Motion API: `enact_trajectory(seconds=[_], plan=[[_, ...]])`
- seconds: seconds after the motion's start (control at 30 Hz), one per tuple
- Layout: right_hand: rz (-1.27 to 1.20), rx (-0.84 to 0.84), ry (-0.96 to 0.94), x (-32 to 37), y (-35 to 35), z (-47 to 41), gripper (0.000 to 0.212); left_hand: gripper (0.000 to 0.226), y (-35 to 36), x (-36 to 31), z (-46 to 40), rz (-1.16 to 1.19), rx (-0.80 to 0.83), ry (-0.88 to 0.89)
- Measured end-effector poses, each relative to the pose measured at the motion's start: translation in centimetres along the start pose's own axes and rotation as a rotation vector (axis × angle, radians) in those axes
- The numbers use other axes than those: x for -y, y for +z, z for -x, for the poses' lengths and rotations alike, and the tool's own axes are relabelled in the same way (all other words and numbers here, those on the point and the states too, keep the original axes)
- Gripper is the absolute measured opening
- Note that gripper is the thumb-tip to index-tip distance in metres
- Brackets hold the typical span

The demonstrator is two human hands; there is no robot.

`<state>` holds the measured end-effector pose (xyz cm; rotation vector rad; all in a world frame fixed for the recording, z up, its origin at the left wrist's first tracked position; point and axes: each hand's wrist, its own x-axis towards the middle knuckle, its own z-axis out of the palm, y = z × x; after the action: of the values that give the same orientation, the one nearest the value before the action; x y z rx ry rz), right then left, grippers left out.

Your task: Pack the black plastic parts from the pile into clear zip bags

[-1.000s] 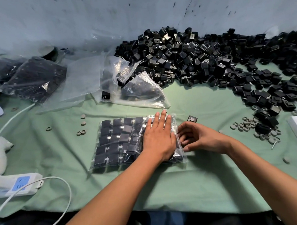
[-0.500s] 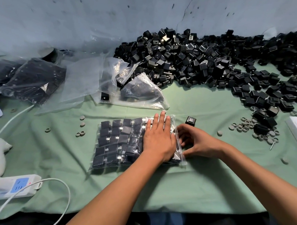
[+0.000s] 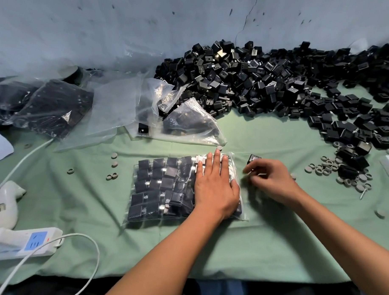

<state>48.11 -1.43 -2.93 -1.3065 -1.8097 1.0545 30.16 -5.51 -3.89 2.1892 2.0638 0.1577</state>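
Observation:
A clear zip bag (image 3: 161, 186) packed with rows of black plastic parts lies flat on the green cloth. My left hand (image 3: 216, 185) presses on its right half, palm down with straight fingers. Just right of the bag, my right hand (image 3: 271, 183) hovers blurred, its fingers loosely curled with nothing seen in them. A single loose black part (image 3: 253, 158) lies just beyond its fingertips. The big pile of black parts (image 3: 257, 83) spreads along the wall and down the right side.
Empty clear bags (image 3: 115, 109) and a partly filled one (image 3: 190, 123) lie behind the packed bag. Filled bags (image 3: 51, 107) sit far left. A power strip (image 3: 20, 242), white tool (image 3: 6, 200) and cable lie front left. Grey rings (image 3: 342, 172) are scattered at right.
My right hand has come off the bag's right edge and moved a little right and back, toward the loose part. My left hand stays pressed on the bag.

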Motion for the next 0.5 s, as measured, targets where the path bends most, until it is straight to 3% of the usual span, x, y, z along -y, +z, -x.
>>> enact_trajectory(seconds=[0.07,0.1,0.17,0.23,0.33,0.5], plan=[[0.257,-0.36,-0.039,-0.4,-0.4,-0.5,0.021,0.071,0.0,-0.1,0.0,0.01,0.003,0.007],[0.346,-0.401,-0.024,-0.5,-0.4,-0.9,0.024,0.071,-0.1,-0.1,0.0,0.01,0.004,0.005],[0.484,-0.271,0.063,-0.9,-0.5,-1.8,0.048,0.07,-0.3,-0.1,0.1,0.005,0.016,0.003],[0.574,-0.149,0.092,-0.9,-0.6,-2.4,0.059,0.068,-0.8,-0.1,0.2,-0.005,0.032,0.002],[0.545,-0.094,0.061,-0.7,-0.6,-2.8,0.052,0.062,-1.9,-0.5,0.2,-0.02,0.008,0.047],[0.431,-0.197,0.115,-0.9,-1.5,-2.1,0.042,0.033,-4.4,-2.0,-0.1,-0.116,-0.015,0.356]])
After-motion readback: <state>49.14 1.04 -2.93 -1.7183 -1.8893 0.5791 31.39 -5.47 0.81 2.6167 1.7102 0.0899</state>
